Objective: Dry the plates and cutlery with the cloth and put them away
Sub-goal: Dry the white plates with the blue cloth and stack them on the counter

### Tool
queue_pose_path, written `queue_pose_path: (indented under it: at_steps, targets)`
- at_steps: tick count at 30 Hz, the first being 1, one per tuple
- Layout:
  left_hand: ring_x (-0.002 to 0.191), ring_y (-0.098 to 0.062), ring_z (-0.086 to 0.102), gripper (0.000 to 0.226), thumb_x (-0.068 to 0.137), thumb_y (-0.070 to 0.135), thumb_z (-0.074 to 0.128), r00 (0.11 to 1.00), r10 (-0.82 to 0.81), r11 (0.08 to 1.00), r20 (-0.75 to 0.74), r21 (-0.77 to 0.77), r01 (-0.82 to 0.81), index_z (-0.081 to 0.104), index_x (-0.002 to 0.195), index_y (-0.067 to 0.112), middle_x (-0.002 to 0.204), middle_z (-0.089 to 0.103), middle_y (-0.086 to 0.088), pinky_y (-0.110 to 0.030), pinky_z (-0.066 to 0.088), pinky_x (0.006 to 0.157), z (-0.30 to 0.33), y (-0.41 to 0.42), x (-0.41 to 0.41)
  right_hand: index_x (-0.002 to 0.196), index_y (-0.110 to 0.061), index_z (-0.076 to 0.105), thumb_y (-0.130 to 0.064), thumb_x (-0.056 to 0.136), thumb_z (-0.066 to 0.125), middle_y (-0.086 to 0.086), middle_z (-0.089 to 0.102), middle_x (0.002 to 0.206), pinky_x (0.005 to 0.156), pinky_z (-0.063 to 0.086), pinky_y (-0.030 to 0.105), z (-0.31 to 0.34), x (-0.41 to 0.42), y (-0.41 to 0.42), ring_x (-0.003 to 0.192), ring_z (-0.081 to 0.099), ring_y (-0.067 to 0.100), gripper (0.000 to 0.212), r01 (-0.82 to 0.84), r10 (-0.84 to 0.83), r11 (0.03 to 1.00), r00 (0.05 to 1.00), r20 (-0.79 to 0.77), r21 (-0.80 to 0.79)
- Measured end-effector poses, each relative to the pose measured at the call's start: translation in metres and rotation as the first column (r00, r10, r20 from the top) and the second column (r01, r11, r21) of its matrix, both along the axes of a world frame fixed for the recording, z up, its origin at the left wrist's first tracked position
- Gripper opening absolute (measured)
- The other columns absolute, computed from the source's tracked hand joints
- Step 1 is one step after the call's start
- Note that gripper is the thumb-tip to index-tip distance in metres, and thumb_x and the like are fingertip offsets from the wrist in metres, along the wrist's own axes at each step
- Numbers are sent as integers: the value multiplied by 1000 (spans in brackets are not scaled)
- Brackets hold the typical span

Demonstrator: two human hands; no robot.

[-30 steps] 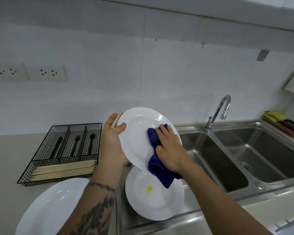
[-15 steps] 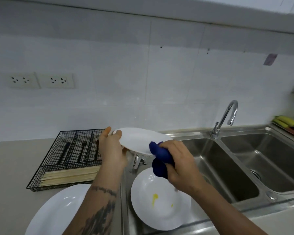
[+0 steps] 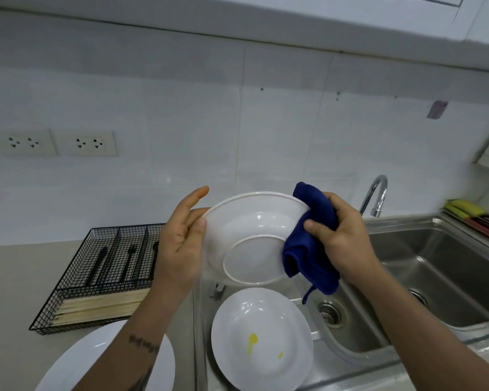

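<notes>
white plate (image 3: pixel 251 244) held underside-up above sink (image 3: pixel 407 277) | left hand (image 3: pixel 181 244) clamps left rim | right hand (image 3: pixel 342 235) pinches blue cloth (image 3: pixel 311 244) over right rim | likely rigid, breakable, slick when wet; grip rim

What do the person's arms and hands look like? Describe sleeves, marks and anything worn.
Both forearms are bare, with no sleeves, gloves, rings or watch in view. The left forearm carries dark tattoos: a band-like line across it and a larger design nearer the elbow. The right forearm shows no markings.
</notes>
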State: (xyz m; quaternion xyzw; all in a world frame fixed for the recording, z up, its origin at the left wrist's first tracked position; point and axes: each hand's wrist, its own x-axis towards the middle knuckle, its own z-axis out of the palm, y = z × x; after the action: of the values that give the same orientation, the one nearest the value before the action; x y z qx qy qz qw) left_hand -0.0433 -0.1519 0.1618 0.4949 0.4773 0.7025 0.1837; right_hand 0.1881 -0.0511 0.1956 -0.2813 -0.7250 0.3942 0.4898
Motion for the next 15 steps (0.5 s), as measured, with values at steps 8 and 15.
queue_pose_path:
  at_steps: [8,15]
  targets:
    - [58,-27,46,50,98,-1,47,1000,-5,1000,-18,-29,4,58,123,41,70,56,-23,-31,45,62,6,9,42,127,-27,53,-2,87,53,-11,62,120,94,44,28,-23,-4,1,111,56,5,47,254,-260,964,961,90,72]
    - [52,-16,43,49,96,-8,46,987,14,997,160,-77,-2,60,124,30,58,46,-17,-28,42,53,-1,23,64,149,-11,30,-17,82,38,5,15,160,120,5,44,-25,-34,-30,149,3,19,68,-9,-254,842,876,410,540]
